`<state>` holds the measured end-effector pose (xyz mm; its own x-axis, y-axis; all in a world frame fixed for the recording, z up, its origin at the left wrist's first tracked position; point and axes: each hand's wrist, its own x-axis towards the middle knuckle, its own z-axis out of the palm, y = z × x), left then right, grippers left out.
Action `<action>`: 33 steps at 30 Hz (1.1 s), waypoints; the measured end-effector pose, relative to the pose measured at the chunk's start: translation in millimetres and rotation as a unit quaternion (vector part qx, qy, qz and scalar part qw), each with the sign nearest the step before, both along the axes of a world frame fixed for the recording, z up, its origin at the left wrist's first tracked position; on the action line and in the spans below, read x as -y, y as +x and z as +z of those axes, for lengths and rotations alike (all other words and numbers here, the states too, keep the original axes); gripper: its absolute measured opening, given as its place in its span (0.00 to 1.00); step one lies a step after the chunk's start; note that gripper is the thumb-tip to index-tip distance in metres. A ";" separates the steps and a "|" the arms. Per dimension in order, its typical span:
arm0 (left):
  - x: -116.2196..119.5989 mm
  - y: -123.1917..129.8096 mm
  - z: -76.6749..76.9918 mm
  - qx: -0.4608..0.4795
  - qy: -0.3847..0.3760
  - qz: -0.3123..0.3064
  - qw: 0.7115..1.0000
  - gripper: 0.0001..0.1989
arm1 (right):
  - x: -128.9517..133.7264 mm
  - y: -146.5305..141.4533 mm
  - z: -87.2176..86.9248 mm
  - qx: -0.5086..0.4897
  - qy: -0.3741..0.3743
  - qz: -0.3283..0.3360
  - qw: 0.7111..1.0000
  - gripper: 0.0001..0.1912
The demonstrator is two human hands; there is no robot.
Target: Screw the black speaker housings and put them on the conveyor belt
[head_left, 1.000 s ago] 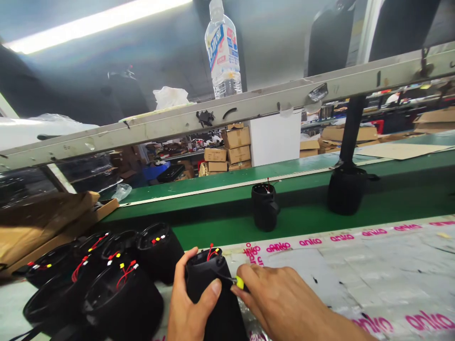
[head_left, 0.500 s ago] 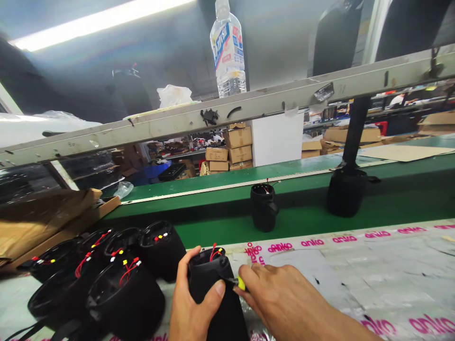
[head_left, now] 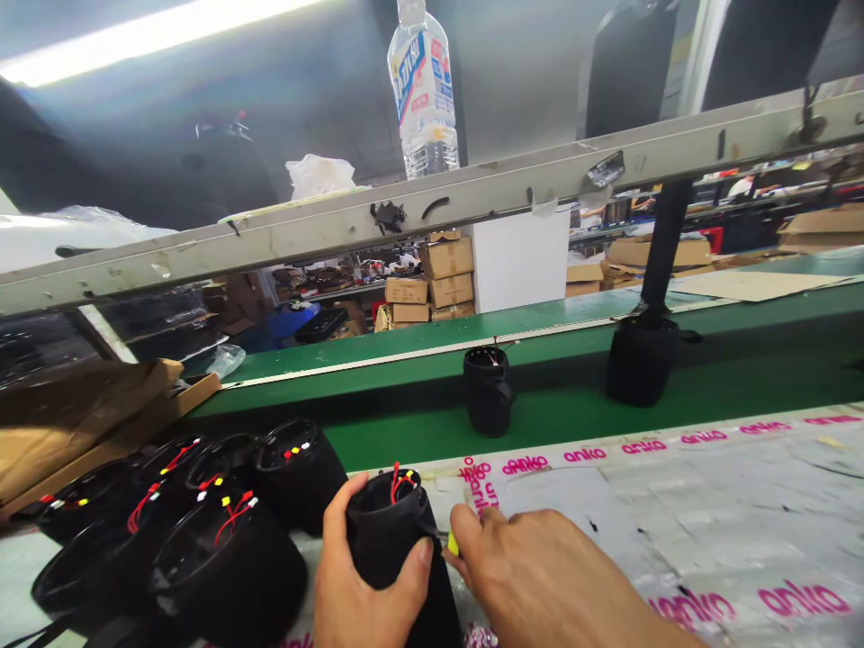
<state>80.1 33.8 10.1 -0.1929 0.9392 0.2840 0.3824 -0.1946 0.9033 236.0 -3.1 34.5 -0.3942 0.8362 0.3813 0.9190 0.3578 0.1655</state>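
My left hand [head_left: 371, 567] is wrapped round a black cylindrical housing [head_left: 384, 526], its thumb on the near side. Red wires with small connectors stick out of the open top, which tilts a little. My right hand [head_left: 533, 567] is closed round a small yellow-handled tool [head_left: 454, 544], most of it hidden in the fingers. A thin tip of the tool reaches the housing's right side, just below the rim; its exact shape is too small to tell. To the left stand several similar black housings [head_left: 236, 576] with red, white and yellow connectors at their open tops.
On the green conveyor belt [head_left: 405, 423] stand a small black cylinder [head_left: 489, 396] and a larger one [head_left: 641, 360]. A metal shelf rail [head_left: 472, 193] crosses above, bearing a plastic bottle [head_left: 425, 99]. An open cardboard box [head_left: 74, 423] sits left; printed plastic sheeting [head_left: 607, 504] covers the worktop.
The whole view has shifted slightly, so things sit a little further left. Both hands keep their hold, and the tool's tip stays at the housing's right side.
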 end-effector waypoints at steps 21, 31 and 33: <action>-10.1 -13.3 -7.6 0.198 -0.069 -0.152 0.966 0.41 | -12.4 14.6 -34.6 -0.142 0.040 0.040 0.988 0.07; -11.0 -15.9 -10.2 0.167 -0.073 -0.171 0.968 0.42 | -16.2 12.8 -25.8 -0.053 0.013 0.030 0.998 0.11; -10.7 -15.6 -10.1 0.158 -0.071 -0.169 0.970 0.42 | -15.5 13.8 -26.1 -0.043 0.012 0.035 0.998 0.11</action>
